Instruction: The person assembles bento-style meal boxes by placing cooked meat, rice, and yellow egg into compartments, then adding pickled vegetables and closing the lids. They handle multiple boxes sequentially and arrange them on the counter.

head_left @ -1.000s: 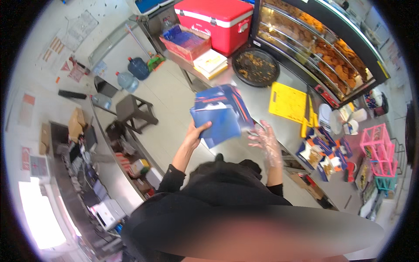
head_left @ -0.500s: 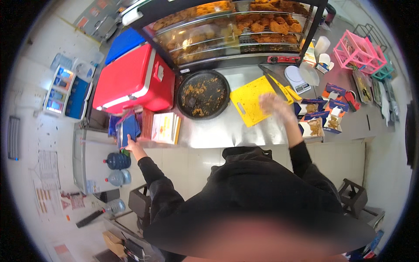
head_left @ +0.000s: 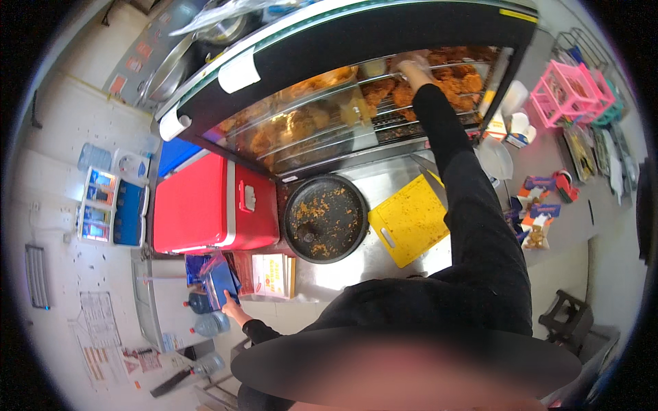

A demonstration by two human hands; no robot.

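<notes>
Cartons [head_left: 221, 279], flat and blue, are held in the left hand [head_left: 232, 305] by their lower edge, near the desk's [head_left: 329, 276] near-left corner. They look light and fairly stiff but easily creased, so edges suit the grip. Along the desk's far edge, the right hand [head_left: 412, 66] is inside the display cabinet [head_left: 384, 38] beside fried pieces [head_left: 456, 85]; whether it is spread or closed I cannot tell. Those pieces are probably crisp, greasy and crumbly, best held around their thickest part.
</notes>
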